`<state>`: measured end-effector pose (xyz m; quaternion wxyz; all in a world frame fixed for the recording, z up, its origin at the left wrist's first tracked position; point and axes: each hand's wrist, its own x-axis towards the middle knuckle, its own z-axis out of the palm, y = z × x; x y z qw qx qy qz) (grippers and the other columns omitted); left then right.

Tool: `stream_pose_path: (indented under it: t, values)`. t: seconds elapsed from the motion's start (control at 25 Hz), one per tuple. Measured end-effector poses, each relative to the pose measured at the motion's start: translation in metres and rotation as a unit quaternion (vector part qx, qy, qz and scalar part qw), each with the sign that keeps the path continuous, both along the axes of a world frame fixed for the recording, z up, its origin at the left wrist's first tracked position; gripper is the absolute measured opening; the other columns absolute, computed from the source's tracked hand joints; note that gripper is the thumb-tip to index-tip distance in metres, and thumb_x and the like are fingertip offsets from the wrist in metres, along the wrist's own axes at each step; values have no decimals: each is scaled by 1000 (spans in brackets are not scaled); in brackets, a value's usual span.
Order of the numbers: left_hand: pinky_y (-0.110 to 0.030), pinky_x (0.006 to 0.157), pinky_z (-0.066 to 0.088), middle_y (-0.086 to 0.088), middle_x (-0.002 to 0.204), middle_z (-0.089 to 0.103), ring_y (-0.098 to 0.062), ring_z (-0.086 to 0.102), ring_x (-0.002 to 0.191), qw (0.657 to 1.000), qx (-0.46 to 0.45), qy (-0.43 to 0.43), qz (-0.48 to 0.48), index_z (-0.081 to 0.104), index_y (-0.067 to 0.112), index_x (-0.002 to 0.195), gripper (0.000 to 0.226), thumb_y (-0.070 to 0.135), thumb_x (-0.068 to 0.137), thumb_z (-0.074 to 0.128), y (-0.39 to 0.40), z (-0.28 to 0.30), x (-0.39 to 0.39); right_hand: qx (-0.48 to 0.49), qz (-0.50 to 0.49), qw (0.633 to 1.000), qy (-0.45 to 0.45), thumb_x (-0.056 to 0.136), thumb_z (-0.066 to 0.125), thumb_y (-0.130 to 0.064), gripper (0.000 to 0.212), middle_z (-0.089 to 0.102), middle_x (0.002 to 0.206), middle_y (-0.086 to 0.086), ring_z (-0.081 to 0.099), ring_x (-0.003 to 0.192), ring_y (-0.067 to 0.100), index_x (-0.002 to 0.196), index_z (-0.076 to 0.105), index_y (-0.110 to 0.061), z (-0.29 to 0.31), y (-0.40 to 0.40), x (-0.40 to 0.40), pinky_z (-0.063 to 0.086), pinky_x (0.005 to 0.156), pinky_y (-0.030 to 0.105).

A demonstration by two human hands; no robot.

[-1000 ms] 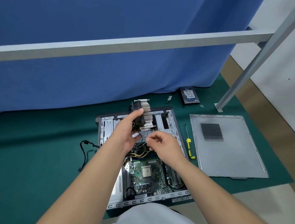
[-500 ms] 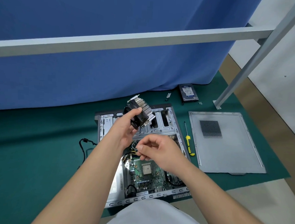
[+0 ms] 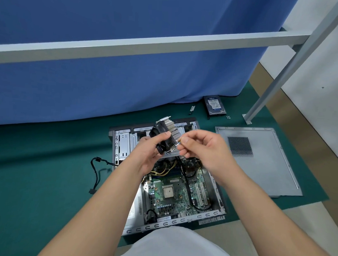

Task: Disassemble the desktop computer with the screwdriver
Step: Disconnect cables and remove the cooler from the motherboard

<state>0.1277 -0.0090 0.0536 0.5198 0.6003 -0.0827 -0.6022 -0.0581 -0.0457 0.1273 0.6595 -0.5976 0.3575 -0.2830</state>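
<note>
A green mat (image 3: 36,170) carries the open case (image 3: 123,143), its motherboard (image 3: 173,192) bare, and the side panel (image 3: 259,170) lies just right of it. Held above the case, the cooler (image 3: 165,136) sits tilted in the left hand (image 3: 149,154), thumb curled over the black fan and fingers behind it. The right hand (image 3: 204,148) pinches a small screw (image 3: 178,142) at the cooler's right edge between thumb and forefinger. No screwdriver can be made out.
</note>
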Motion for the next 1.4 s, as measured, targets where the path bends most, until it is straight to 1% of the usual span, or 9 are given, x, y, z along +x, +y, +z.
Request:
stream_pose_path:
  t: [0.16,0.32,0.4,0.52,0.68,0.88,1.08,1.24,1.4]
  values:
    - [-27,66,60,-11,113,76,-15,78,83,1000,-4,-22,-7,47,19,124,77,32,67,96,2,-5,-7,15,-32,999,0,99,66,-10,10,76,83,11,70,73,16,94,74,-7,0,-18,-2,56,68,23]
    - [-32,77,61,-10,121,72,-21,77,97,999,-12,-25,-40,39,19,138,108,40,52,100,6,-10,-8,39,-62,997,1,98,66,-10,10,75,82,10,68,72,14,95,73,-3,-4,-35,-8,56,67,21]
    - [-33,80,60,-7,120,73,-21,76,98,998,-11,-42,-55,39,23,138,112,44,46,100,9,-14,-7,44,-66,997,18,99,65,-11,12,75,80,9,68,71,13,95,72,-1,-9,-42,-10,56,67,20]
    - [-40,97,58,-3,123,70,-20,74,104,991,3,-97,-88,40,27,135,111,51,44,99,10,-17,-9,32,-62,996,57,99,65,-11,13,75,78,7,67,70,13,95,72,-1,-16,-54,-11,56,67,20]
    - [-44,103,53,3,126,61,-24,66,112,965,37,-211,-151,33,36,140,116,66,46,93,9,-15,-17,-36,-30,988,144,97,69,-11,11,75,74,5,68,67,15,88,73,-7,-20,-70,-5,58,71,28]
    - [-19,70,45,21,106,52,1,56,92,927,5,-315,-202,31,38,121,88,54,61,93,8,-8,-27,-164,56,948,266,93,72,-19,13,76,72,2,74,72,23,81,74,-16,-24,-81,8,62,79,46]
    - [-37,84,57,9,112,62,-14,65,96,900,-33,-378,-215,39,36,119,82,43,60,95,10,-7,-27,-276,118,880,368,89,75,-34,12,72,70,-11,66,70,7,79,76,-27,-26,-88,17,50,64,24]
    - [-37,81,57,10,109,63,-16,66,92,867,-39,-442,-226,39,42,115,83,49,52,93,12,-4,-26,-249,158,845,446,89,77,-39,19,71,73,-10,60,67,5,77,77,-23,-30,-97,13,41,58,20]
    - [-24,58,49,20,104,62,-4,64,83,863,-37,-449,-227,36,53,107,78,53,50,90,15,-1,-23,-155,170,867,442,89,77,-39,27,66,66,-7,55,62,9,78,75,-15,-40,-101,3,47,63,25]
